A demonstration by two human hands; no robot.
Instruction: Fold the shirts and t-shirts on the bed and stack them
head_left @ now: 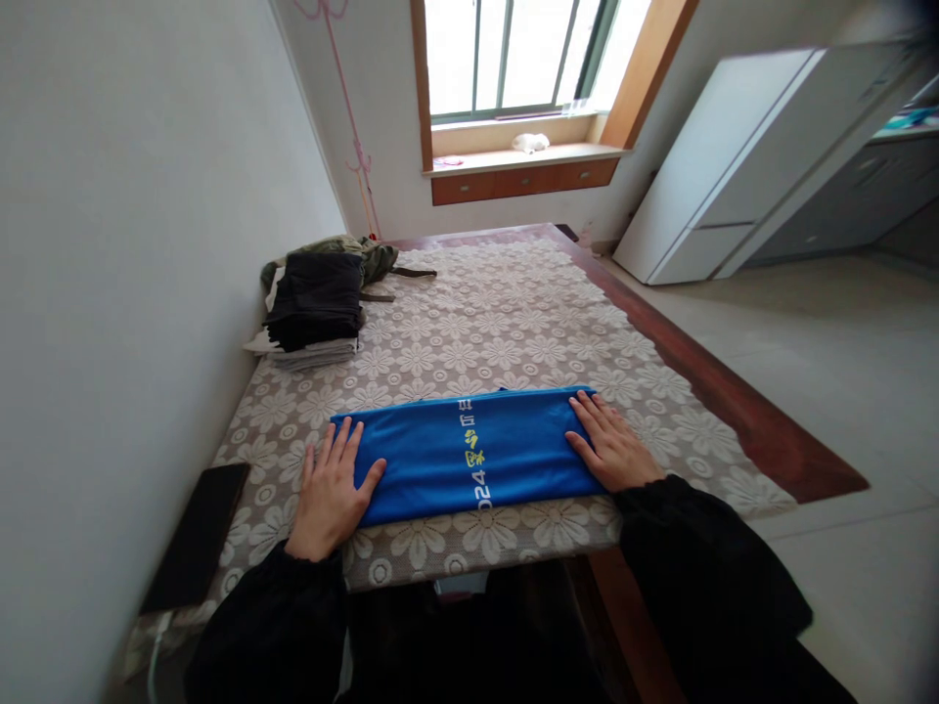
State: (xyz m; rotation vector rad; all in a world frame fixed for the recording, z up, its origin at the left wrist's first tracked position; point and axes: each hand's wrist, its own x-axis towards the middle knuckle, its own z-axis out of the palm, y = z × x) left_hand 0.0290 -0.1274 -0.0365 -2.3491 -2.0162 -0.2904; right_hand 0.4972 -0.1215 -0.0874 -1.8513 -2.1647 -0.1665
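A blue garment [469, 452] with white and yellow print lies folded into a long strip across the near end of a table covered by a white lace cloth [514, 323]. My left hand [330, 489] lies flat on the strip's left end, fingers spread, thumb on the cloth. My right hand [610, 445] rests flat on its right end, fingers stretched out. Neither hand grips anything. Both arms wear black sleeves.
A pile of folded dark and light clothes [317, 303] sits at the far left by the wall, an olive garment [367, 252] behind it. A black phone [198, 533] lies at the near left. The table's wooden edge [704, 367] runs along the right. A white fridge [734, 166] stands beyond.
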